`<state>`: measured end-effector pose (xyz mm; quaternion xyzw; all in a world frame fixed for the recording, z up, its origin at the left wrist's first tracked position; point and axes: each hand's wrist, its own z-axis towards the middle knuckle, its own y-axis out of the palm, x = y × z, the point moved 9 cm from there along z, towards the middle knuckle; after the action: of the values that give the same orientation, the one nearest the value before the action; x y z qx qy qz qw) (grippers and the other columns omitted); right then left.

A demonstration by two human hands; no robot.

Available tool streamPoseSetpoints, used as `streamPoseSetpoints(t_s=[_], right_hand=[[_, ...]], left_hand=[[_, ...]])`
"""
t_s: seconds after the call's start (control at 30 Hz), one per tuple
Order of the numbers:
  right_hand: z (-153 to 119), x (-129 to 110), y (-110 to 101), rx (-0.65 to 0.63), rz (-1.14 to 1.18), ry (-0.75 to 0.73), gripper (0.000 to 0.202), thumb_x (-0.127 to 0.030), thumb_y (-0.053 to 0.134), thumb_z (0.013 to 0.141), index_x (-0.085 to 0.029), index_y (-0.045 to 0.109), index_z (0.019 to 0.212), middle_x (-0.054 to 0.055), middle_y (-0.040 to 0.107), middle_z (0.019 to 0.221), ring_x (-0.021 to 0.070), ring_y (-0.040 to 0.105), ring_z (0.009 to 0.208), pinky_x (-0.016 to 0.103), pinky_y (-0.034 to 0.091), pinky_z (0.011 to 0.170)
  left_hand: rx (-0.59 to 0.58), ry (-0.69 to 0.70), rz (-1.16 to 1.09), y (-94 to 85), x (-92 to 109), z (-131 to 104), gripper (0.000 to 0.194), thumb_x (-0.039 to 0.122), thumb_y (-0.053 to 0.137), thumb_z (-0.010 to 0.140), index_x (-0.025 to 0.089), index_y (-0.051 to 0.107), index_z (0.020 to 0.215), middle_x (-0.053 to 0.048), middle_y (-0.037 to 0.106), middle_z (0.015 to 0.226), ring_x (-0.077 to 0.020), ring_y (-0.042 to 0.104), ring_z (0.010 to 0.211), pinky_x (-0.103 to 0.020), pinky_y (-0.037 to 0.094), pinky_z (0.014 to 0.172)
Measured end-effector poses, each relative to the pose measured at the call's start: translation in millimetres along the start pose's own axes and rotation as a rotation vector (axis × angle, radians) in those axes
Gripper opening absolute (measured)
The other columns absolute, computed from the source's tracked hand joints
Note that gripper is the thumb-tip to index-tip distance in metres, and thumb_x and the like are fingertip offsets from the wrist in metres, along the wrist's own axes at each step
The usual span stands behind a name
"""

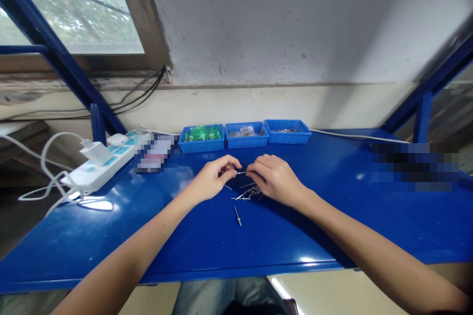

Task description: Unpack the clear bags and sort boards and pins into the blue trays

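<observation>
A thin metal rivet (241, 173) spans the gap between my two hands above the blue table. My left hand (218, 176) pinches one end of it between thumb and fingertips. At its other end, the fingers of my right hand (272, 177) are closed on the pin. Below and partly behind my right hand lies a loose pile of several similar rivets (250, 192). One separate rivet (237, 216) rests nearer the table's front edge, and part of another (228, 187) shows beside my left hand.
Three blue bins stand along the back: one with green packets (201, 146), one with clear bags (247, 142), one with metal pieces (288, 137). At left are a white power strip (86, 175) with cables and a blurred phone-like object (155, 153). A blurred dark object (414, 165) lies right.
</observation>
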<state>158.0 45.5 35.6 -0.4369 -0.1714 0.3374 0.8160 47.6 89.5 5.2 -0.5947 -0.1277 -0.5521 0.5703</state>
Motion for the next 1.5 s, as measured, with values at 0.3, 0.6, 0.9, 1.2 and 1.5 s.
streamPoseSetpoints(t_s=[0.3,0.6,0.9,1.2,1.5], right_hand=[[0,-1,-9,0.08,0.004,0.003,0.02,-0.024,0.044,0.092,-0.016,0.061,0.087,0.004,0.06,0.074,0.0148,0.049,0.068,0.027,0.032,0.064],[0,5,-15,0.122,0.092,0.071,0.02,-0.024,0.043,0.092,-0.016,0.06,0.085,0.005,0.06,0.074,0.015,0.05,0.068,0.028,0.037,0.065],[0,5,-19,0.151,0.162,0.071,0.018,-0.029,0.047,0.091,-0.015,0.058,0.094,0.005,0.061,0.077,0.0154,0.053,0.069,0.028,0.041,0.065],[-3,-1,-39,0.254,0.036,-0.047,0.011,-0.022,0.049,0.088,-0.017,0.058,0.085,0.005,0.063,0.076,0.0142,0.054,0.068,0.027,0.04,0.064],[-34,145,-77,0.315,-0.295,0.649,0.026,-0.037,0.046,0.086,-0.017,0.06,0.096,0.007,0.063,0.076,0.0204,0.058,0.067,0.03,0.039,0.06]], left_hand=[[0.033,0.026,-0.097,-1.4,13,0,0.01,0.019,0.049,0.084,0.018,0.058,0.088,-0.001,0.057,0.079,-0.0139,0.054,0.074,-0.028,0.043,0.072],[0.156,0.033,0.011,-16.3,18,-4,0.016,0.028,0.051,0.086,0.019,0.057,0.098,-0.001,0.061,0.08,-0.0142,0.058,0.075,-0.028,0.044,0.07],[0.196,0.203,0.347,-16.0,40,-11,0.015,0.026,0.048,0.089,0.018,0.059,0.081,-0.001,0.062,0.076,-0.0141,0.055,0.074,-0.027,0.042,0.07],[0.002,0.175,0.348,1.3,29,-8,0.027,0.026,0.034,0.095,0.019,0.06,0.095,-0.003,0.063,0.086,-0.0162,0.056,0.085,-0.03,0.044,0.08],[-0.162,-0.022,0.648,4.7,-25,-3,0.012,0.023,0.049,0.088,0.026,0.06,0.092,-0.002,0.058,0.104,-0.0239,0.048,0.101,-0.042,0.038,0.083]])
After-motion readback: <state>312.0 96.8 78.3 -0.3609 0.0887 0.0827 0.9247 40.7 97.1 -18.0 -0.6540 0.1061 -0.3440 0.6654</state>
